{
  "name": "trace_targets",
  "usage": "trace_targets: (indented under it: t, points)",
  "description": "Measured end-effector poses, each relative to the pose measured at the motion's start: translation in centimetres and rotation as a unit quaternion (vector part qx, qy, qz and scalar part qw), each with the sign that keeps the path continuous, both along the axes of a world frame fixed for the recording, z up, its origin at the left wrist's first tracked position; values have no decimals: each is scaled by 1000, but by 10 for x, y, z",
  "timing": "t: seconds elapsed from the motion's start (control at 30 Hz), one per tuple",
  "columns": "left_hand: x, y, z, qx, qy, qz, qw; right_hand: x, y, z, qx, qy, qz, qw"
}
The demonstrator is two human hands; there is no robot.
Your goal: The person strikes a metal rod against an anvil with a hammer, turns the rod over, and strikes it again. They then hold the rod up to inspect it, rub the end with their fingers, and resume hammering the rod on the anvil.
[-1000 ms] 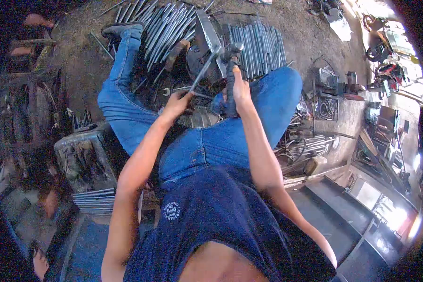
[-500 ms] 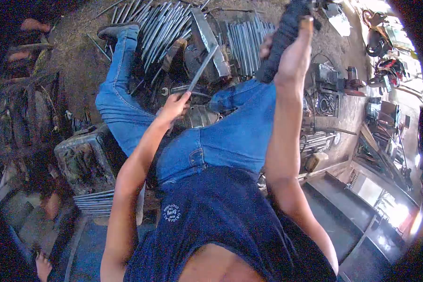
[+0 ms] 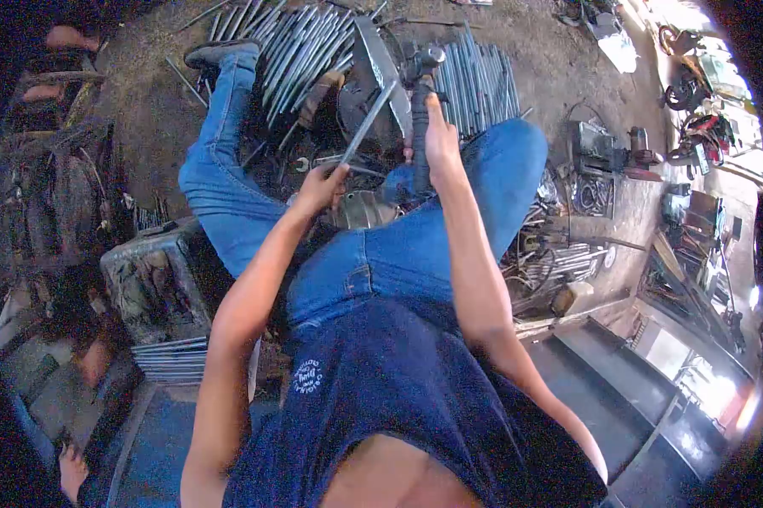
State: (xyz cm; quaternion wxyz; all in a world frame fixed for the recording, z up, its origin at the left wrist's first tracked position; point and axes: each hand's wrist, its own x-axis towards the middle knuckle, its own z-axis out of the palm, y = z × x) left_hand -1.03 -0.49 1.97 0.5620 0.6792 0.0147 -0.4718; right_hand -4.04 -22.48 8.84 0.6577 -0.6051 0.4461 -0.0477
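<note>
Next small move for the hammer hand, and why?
Likely a short, controlled move of the hammer toward the far end of the rod: the right hand grips its handle with the head close by, the left hand grips the rod, and its far end overlaps the metal bar in view. Contact there is unclear.

A gray rod (image 3: 369,124) slants beside the black-gripped hammer (image 3: 421,127).

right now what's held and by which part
Left fingers hold a metal rod near its lower end; right fingers grip a hammer by its dark handle.
</note>
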Motion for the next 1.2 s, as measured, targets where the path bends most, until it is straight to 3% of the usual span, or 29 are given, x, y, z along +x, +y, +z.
trace_targets:
  t: [0.1,0.17,0.2,0.3,0.43,0.5,0.57,0.6,0.63,0.7,0.77,0.8,0.83,0.87,0.9,0.93,0.97,1.03,1.07,1.1,1.17,1.2]
  points:
    - [2,-2,11,-24,-20,27,999,-10,-7,-40,-6,78,-8,997]
    - [10,-1,26,97,-75,-80,989,-14,-11,-81,-57,121,7,991]
    - [10,-1,21,97,-77,-81,989,-14,9,-20,9,83,15,996]
    - [6,-3,-10,30,-145,-27,989,-16,3,-42,11,92,5,996]
    - [9,1,-11,-13,-63,11,998,-15,4,15,127,79,20,989]
    - [11,0,2,-45,-35,4,998,-14,-2,42,103,74,19,992]
    - [8,0,10,-28,83,6,996,-10,-3,85,27,21,8,999]
    - [3,-1,-5,-41,83,24,995,-10,-23,81,-27,-2,22,999]
    - [1,-1,-6,-38,88,24,995,-3,-10,127,3,-59,-4,998]
    - [2,-3,-4,-20,64,18,998,6,-18,149,-57,-164,-17,985]
    - [-1,-6,0,8,26,30,999,15,-15,144,-68,-202,-45,976]
    - [-3,-7,-5,27,-45,16,998,23,-15,140,-78,-241,-70,965]
    - [-2,-6,-8,46,-117,3,992,28,-29,95,-170,-239,-52,955]
    - [-2,-6,-8,46,-117,6,992,26,-12,77,-61,-167,-81,981]
    - [-2,-8,-9,75,-142,-8,987,21,-27,4,-144,19,-5,989]
    - [-2,-11,-9,100,-169,-22,980,20,-36,-96,-181,32,17,983]
    - [-6,-12,-10,97,-172,-21,980,13,-30,-76,-184,29,17,982]
    - [-9,-10,-17,55,-264,12,963,5,-5,-2,91,21,1,996]
    - [-7,-10,-6,48,-178,0,983,-1,-2,2,99,25,13,995]
    - [-12,-6,-3,51,-175,-5,983,-6,-4,4,104,21,18,994]
    - [-5,-12,2,91,-181,-30,979,-12,-2,-5,78,54,-19,995]
    - [-9,-13,2,80,-265,6,961,-18,1,-3,95,59,-23,993]
